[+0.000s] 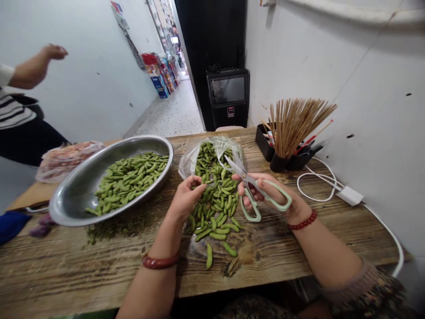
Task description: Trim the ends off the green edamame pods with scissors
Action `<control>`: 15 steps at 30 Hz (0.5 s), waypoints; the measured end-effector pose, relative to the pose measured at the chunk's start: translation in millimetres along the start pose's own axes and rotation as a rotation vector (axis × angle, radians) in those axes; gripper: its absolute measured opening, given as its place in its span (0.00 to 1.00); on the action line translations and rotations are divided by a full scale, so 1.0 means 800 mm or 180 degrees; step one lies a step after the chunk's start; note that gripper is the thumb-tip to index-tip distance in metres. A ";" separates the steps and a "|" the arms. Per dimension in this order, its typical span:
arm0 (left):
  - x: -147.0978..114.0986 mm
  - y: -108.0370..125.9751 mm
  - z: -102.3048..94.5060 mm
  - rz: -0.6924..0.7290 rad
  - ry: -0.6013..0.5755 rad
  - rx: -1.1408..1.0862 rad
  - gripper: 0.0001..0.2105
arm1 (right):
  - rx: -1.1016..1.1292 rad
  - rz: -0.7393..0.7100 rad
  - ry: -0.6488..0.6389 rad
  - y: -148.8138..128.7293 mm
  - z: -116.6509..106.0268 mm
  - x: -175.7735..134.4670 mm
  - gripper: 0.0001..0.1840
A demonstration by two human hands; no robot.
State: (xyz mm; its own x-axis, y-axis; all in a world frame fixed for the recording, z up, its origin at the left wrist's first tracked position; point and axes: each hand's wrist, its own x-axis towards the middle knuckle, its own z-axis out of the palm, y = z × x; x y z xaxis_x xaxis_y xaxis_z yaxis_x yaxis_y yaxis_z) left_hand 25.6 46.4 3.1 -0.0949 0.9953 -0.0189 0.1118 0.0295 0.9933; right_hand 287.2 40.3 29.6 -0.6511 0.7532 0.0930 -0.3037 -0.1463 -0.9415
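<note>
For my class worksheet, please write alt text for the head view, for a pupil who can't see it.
A person's right hand holds green-handled scissors over green pods spilling from a clear plastic bag on a wooden table, the left hand close by. A metal bowl of more pods is at left, thin sticks at right.
</note>
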 end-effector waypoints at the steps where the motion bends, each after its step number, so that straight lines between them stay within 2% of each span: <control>1: -0.003 0.003 0.003 -0.0106 -0.0104 -0.0196 0.13 | -0.0059 -0.0041 -0.0004 -0.001 0.003 0.000 0.34; 4: -0.010 0.011 0.011 -0.0275 -0.0317 -0.0513 0.17 | -0.0353 -0.0133 0.0110 -0.001 0.009 0.004 0.34; 6: -0.013 0.015 0.014 -0.0312 -0.0394 -0.0612 0.17 | -0.0795 -0.0219 0.0232 0.002 0.009 0.008 0.34; 11: -0.020 0.023 0.020 -0.0270 -0.0478 -0.0756 0.14 | -0.2891 -0.0922 0.0638 0.017 0.008 0.015 0.32; 15: -0.025 0.026 0.023 -0.0244 -0.0474 -0.0843 0.12 | -0.3852 -0.1126 0.0488 0.030 0.016 0.017 0.34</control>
State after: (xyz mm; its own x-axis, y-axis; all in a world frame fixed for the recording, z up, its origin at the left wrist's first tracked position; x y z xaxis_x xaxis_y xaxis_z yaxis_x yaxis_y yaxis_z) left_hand 48.3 29.1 22.1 0.0549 0.9942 -0.0921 -0.1536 0.0995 0.9831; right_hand 262.1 39.3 12.5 -0.5533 0.7093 0.4367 0.4360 0.6933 -0.5738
